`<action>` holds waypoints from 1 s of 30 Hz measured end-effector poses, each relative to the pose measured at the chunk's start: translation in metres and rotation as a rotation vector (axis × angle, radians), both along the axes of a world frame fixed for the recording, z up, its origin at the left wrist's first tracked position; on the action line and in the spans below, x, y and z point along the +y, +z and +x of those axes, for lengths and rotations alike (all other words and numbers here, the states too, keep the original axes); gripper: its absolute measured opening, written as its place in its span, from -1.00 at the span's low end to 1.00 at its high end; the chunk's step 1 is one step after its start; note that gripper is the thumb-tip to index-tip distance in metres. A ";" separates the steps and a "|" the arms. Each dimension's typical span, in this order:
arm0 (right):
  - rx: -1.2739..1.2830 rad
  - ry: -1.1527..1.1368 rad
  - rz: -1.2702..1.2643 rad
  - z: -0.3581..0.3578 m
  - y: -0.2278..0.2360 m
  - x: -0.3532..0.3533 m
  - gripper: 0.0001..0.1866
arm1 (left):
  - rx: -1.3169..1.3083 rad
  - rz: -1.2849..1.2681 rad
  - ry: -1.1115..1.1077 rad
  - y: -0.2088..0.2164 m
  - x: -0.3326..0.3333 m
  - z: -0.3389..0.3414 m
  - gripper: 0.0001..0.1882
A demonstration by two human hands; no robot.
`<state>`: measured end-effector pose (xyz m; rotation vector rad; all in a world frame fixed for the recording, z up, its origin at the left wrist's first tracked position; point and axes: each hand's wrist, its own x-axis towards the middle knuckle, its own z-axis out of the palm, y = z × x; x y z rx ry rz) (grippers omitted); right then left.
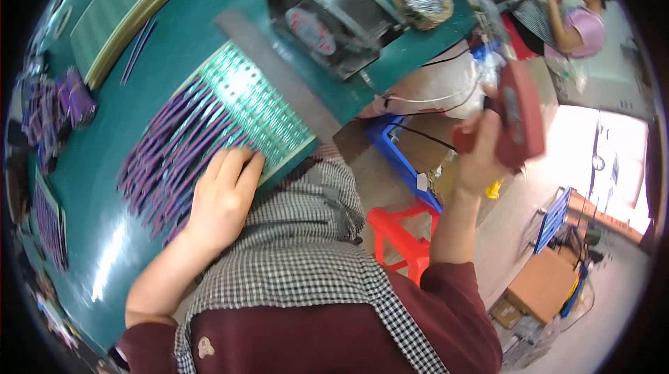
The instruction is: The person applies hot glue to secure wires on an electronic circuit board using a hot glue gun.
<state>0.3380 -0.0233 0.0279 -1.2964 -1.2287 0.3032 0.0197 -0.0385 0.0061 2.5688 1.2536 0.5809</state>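
Holding a red tool (pixel 521 119) in your closed right hand (pixel 482 158)
Your left hand (pixel 221 197) touches the green board (pixel 261 105); grip unclear.

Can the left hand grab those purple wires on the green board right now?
Probably yes: the left hand rests on the green circuit board panel, right beside the purple wires, and nothing seems to be in the way.

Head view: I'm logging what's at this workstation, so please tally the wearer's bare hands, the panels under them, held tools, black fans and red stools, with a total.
Bare hands (left hand, right hand): 2
Green panel: 1
Red handheld tool: 1
Black fan: 1
Red stool: 1
Total: 6
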 end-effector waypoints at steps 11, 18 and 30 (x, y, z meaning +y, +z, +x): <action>0.313 0.349 -0.223 -0.020 0.002 -0.113 -0.26 | 0.104 -0.017 0.102 0.005 -0.015 0.007 -0.67; 0.170 0.570 -0.714 -0.011 -0.029 -0.145 -0.46 | -0.012 0.049 0.094 -0.001 -0.020 0.010 -0.63; -0.150 0.599 -0.741 -0.012 -0.038 -0.140 -0.33 | -0.043 0.079 0.111 -0.002 -0.016 0.011 -0.64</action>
